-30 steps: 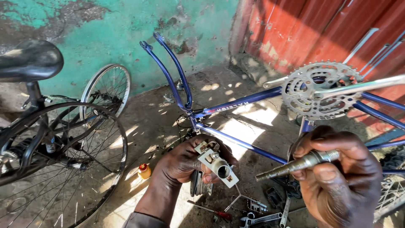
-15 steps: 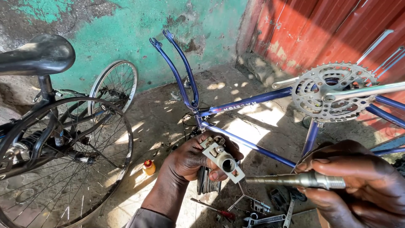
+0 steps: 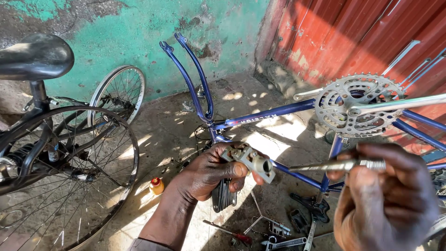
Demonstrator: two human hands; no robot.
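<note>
Above the concrete floor (image 3: 186, 121), the left hand (image 3: 209, 173) grips a pedal (image 3: 248, 160) and the right hand (image 3: 388, 195) grips its axle (image 3: 337, 165), best kept level with the pedal's hole.

Bicycle repair yard showing itself, blue bike frame (image 3: 274, 114) lying upturned at centre, loose wheel (image 3: 116, 95) leaning on green wall (image 3: 139, 37) upper left, tools (image 3: 274, 234) lying scattered along the bottom.

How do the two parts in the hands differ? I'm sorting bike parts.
The pedal body in the left hand is short, blocky and flat-sided with a round hole at its end; the axle spindle in the right hand is long, thin and round, threaded at one end. The pedal body tilts; the axle spindle lies nearly level. Both are grey metal.
</note>
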